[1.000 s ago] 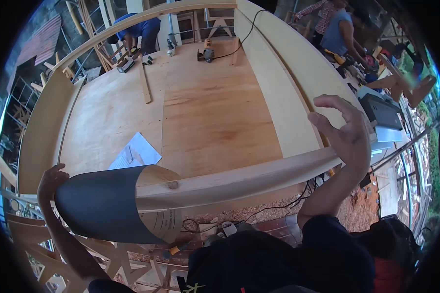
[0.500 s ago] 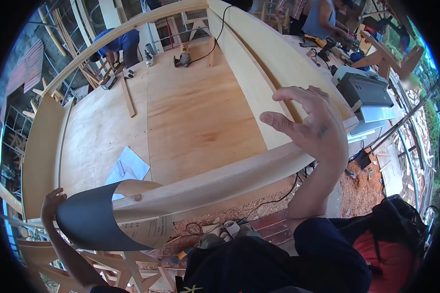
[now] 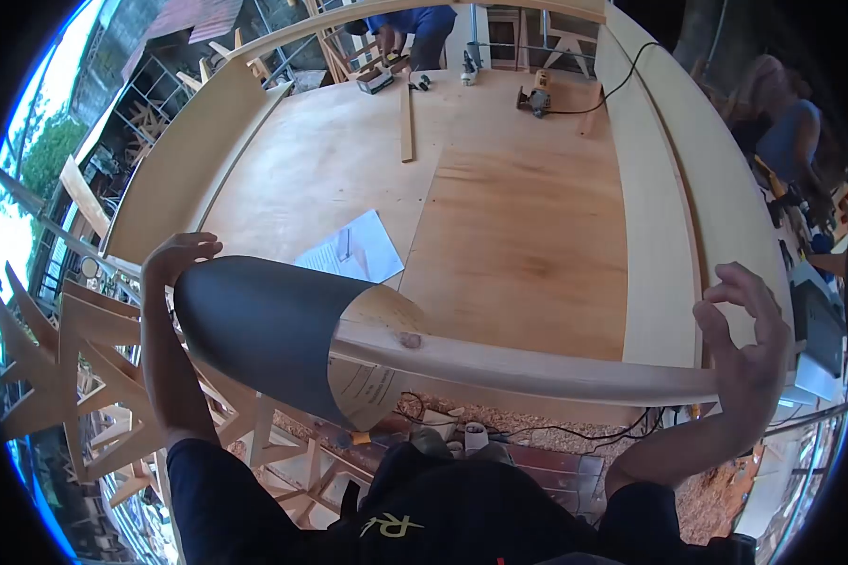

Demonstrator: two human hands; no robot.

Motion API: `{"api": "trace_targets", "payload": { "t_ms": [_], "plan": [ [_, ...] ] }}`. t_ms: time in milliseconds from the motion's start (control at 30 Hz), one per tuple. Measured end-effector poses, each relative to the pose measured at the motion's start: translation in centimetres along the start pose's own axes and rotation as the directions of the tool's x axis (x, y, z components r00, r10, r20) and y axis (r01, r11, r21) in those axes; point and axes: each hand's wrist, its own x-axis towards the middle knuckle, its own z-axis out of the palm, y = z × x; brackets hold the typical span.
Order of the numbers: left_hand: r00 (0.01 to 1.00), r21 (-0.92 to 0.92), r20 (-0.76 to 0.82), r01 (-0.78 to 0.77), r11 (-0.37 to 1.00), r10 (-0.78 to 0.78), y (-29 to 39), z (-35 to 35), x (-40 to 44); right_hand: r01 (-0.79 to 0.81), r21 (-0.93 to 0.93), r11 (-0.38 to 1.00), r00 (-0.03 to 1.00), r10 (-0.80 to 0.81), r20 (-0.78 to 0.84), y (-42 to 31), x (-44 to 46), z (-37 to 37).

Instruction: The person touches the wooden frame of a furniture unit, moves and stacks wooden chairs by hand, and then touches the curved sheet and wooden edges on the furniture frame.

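A large dark grey sheet of sandpaper (image 3: 259, 315) is bent over the front wooden rail (image 3: 537, 365), its pale printed underside (image 3: 366, 388) showing at the right end. My left hand (image 3: 181, 256) is at the sheet's left end, fingers loosely bent and apart; whether it touches the sheet I cannot tell. My right hand (image 3: 749, 344) hovers by the rail's right end, thumb and fingers curved apart with nothing between them.
Inside the wooden frame, a plywood panel (image 3: 528, 245) carries a printed paper (image 3: 358, 247), a wood strip (image 3: 406, 122) and a yellow corded power tool (image 3: 535, 94). A person in blue (image 3: 415, 33) bends at the far side. Another person (image 3: 790, 132) is at right. Cut wooden pieces (image 3: 75, 367) stand at left.
My view has swung left, so the frame and sheet appear farther right. The sandpaper stays over the rail. My right hand is now lower beside the rail's right end, still empty.
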Motion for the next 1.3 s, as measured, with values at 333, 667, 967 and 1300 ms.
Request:
{"api": "trace_targets", "payload": {
  "t_ms": [333, 667, 967, 1300],
  "plan": [
    [0.995, 0.066, -0.1, 0.001, 0.998, 0.006, -0.4, -0.2, 0.3, 0.269, -0.093, 0.959, 0.94, -0.24, 0.242, 4.6, 0.4, -2.3],
    [0.989, 0.068, -0.133, 0.068, 0.995, -0.059, 1.0, -0.1, -0.8, 0.399, 0.167, 0.902, 0.91, -0.412, 0.052, -1.0, 0.7, -0.1],
    [0.987, -0.02, -0.151, 0.054, 0.998, -0.056, 1.1, 0.2, -1.3, 0.275, 0.003, 0.962, 0.956, -0.274, 0.102, 0.7, 0.7, -0.6],
    [0.988, 0.038, -0.142, 0.062, 0.997, -0.056, 1.6, 0.5, -1.9, 0.146, -0.099, 0.984, 0.985, -0.136, 0.106, 2.3, 0.6, -0.6]
  ]
}}
